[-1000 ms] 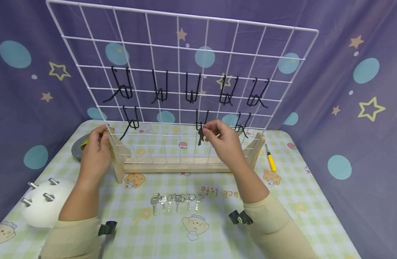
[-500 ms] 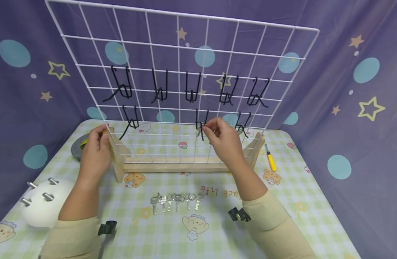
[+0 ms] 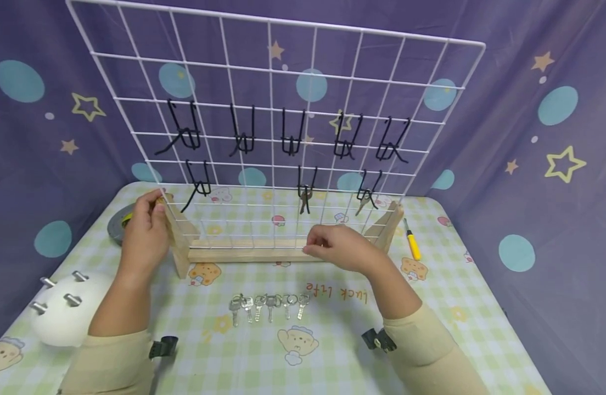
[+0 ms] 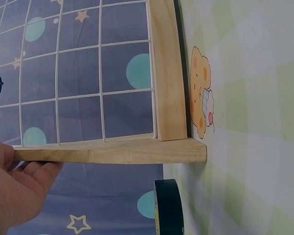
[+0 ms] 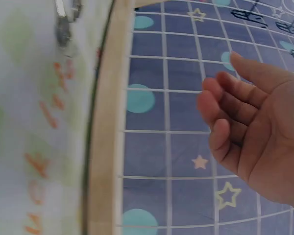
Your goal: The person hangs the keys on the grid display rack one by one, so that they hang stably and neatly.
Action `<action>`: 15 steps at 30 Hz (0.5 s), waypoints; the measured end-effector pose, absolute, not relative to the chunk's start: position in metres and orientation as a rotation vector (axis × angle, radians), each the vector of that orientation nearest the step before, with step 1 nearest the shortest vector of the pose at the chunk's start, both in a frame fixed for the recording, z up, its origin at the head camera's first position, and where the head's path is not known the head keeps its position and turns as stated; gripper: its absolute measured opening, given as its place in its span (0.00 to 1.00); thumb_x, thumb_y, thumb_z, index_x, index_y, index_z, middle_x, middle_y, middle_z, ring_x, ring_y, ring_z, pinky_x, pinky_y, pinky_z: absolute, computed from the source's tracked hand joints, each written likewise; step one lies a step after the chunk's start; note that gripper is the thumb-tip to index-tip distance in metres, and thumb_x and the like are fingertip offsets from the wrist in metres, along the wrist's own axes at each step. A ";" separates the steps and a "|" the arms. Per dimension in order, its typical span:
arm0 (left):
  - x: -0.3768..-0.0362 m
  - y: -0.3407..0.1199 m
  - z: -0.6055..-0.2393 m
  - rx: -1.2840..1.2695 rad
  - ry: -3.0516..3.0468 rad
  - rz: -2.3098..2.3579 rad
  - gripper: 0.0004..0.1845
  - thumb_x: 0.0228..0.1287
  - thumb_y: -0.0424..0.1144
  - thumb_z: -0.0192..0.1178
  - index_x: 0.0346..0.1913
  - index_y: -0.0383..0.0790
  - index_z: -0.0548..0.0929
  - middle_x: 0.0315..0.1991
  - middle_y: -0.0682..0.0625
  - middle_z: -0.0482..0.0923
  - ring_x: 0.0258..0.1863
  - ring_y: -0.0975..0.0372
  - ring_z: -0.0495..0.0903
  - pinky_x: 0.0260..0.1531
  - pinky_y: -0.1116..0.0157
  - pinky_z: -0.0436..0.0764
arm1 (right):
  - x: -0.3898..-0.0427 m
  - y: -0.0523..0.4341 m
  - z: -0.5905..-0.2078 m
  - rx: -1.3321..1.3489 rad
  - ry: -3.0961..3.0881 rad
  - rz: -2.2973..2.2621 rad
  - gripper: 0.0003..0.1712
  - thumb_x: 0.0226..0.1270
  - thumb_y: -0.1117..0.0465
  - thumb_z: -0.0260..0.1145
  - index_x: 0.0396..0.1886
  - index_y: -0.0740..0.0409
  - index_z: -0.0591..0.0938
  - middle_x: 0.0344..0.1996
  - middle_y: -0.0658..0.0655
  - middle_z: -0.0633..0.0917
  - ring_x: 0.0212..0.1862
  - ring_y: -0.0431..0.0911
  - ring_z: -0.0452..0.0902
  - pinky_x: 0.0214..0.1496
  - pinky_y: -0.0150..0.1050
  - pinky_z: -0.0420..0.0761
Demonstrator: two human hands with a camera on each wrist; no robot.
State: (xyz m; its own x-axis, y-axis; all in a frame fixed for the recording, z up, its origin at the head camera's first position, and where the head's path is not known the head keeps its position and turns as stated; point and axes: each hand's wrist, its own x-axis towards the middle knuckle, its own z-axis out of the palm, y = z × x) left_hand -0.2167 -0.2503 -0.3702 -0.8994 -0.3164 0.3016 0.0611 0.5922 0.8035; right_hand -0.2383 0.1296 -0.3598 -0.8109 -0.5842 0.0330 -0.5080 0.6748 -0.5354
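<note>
Wooden stand end (image 3: 177,241) stays gripped by the left hand (image 3: 145,233), fingers curled round it; a key (image 3: 303,200) now hangs alone on its black hook (image 3: 307,184); the right hand (image 3: 340,248) has dropped away, fingers loosely curled, empty, above the bench (image 3: 456,296)

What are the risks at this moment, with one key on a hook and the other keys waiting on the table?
1. The hung key sits on a thin black hook; knocking the wire grid might shake it off.
2. The grid stands in a wooden stand that the left hand grips at one end; letting go may let it shift.
3. The right hand, empty, is close to the row of keys and might scatter them.
</note>
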 end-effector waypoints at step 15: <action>-0.219 -0.251 -0.372 0.238 -2.415 -1.225 0.25 0.80 0.46 0.34 0.75 0.47 0.60 0.67 0.40 0.70 0.62 0.46 0.70 0.64 0.48 0.65 | -0.230 0.118 -0.411 -0.767 2.590 -0.320 0.14 0.63 0.39 0.66 0.30 0.41 0.80 0.25 0.42 0.79 0.27 0.40 0.72 0.31 0.37 0.74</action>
